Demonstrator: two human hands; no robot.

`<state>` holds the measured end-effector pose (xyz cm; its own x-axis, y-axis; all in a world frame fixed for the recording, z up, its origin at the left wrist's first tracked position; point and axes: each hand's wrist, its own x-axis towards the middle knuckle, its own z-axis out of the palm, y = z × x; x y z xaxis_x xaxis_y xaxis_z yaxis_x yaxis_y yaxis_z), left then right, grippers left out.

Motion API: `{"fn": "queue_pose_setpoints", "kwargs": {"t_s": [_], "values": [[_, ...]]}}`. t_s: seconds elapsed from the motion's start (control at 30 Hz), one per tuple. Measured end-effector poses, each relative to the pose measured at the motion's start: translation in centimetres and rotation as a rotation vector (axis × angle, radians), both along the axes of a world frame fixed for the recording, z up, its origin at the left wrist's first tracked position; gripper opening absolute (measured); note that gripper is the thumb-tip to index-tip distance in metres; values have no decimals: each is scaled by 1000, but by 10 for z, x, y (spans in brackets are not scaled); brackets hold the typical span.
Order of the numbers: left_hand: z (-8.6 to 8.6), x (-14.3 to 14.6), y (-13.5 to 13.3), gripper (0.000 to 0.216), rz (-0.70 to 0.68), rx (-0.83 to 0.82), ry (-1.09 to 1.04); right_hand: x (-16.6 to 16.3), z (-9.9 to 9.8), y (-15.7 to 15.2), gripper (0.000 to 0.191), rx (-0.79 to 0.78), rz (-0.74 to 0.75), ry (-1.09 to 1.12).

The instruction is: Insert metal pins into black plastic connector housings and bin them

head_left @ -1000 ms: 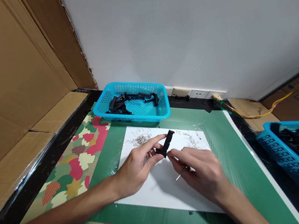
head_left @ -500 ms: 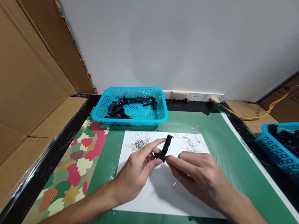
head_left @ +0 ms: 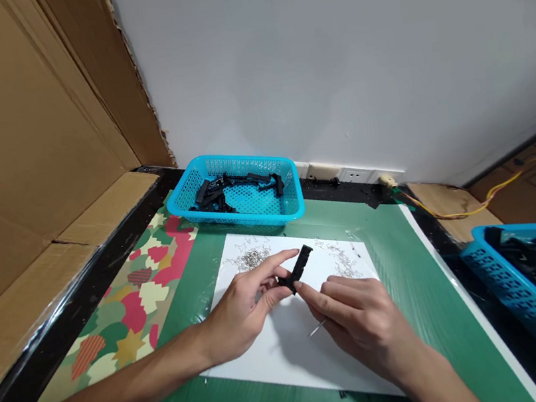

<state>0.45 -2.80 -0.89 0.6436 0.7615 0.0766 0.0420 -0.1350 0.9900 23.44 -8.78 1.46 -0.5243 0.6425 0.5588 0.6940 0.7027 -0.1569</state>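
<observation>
cardboard wall (head_left: pixel 10 132) far left. left hand (head_left: pixel 241 309) pinches the low end of a black plastic part (head_left: pixel 299 268) between thumb and fingers, over the white sheet (head_left: pixel 289 345) on the table (head_left: pixel 400 275). right hand (head_left: pixel 361 318) closed on the same end, thin metal pin (head_left: pixel 317 329) tucked under its fingers. small teal basket (head_left: pixel 236 189) behind, bigger blue basket (head_left: pixel 529 296) far right.
</observation>
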Motion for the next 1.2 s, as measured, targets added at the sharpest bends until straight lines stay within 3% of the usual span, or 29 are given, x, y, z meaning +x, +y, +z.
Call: {"fn": "queue_pose_setpoints", "kwargs": {"t_s": [0.33,0.5,0.6,0.7,0.83,0.97,1.07,1.2], "values": [[7,-1,4,46,-75,-186,-157,7,1,1,27,61,-99,-65],[6,1,4,39,-158,-340,-204,11,3,0,32,119,-59,-108],[5,2,5,36,-149,-337,-186,13,4,2,31,124,-50,-104],[6,1,5,36,-62,-170,-69,14,2,4,29,109,-60,-92],[6,-2,3,39,75,212,167,17,-4,6,26,62,-87,-99],[0,-2,0,19,159,508,237,17,-9,6,28,-26,-78,-116],[-6,-2,1,5,190,618,223,16,-6,6,23,-159,-99,-84],[-10,-1,2,4,199,622,227,16,2,8,21,-343,-118,25]]}}
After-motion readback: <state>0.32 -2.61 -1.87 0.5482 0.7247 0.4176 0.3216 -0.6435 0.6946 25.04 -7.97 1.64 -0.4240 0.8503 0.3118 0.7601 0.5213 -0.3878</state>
